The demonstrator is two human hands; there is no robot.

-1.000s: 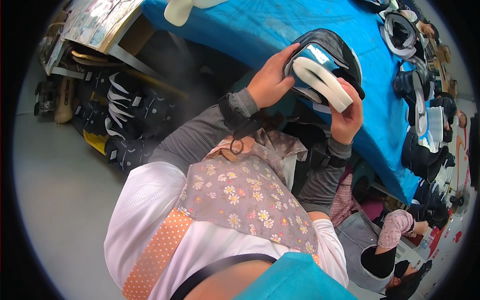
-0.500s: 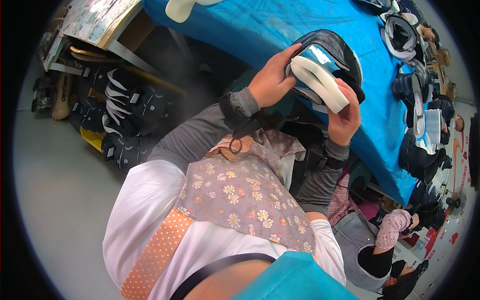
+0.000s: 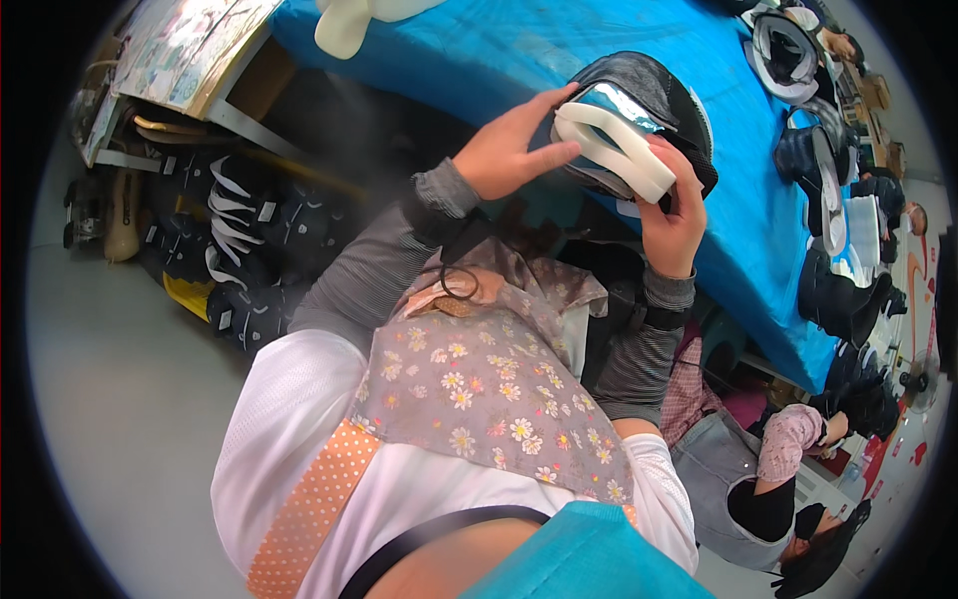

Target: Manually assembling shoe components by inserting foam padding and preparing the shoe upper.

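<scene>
At the near edge of the blue-covered table (image 3: 733, 270), the white foam loop (image 3: 601, 152) sits across the mouth of a dark shell-like piece (image 3: 639, 83) with a shiny blue lining (image 3: 621, 103). The right hand (image 3: 675, 220) grips the loop's lower-right end between thumb and fingers. The left hand (image 3: 502, 150) is spread wide, its index finger at the dark piece's left edge and its thumb extended toward the loop.

Compared with the earlier frames, the left hand has shifted left and its thumb has separated from the dark piece. The gap within the loop is wider. Loop and dark piece stand slightly farther up and left in the view.

The remaining left fingers are largely hidden. Contact between left thumb and loop cannot be confirmed, nor whether the dark piece rests on the table. The loop obscures much of the dark piece's interior. A white curved part (image 3: 344, 28) is cut off by the upper border.

Loop orientation: long axis from upper left to lower right; rounded end upper left, blunt end lower right.
</scene>
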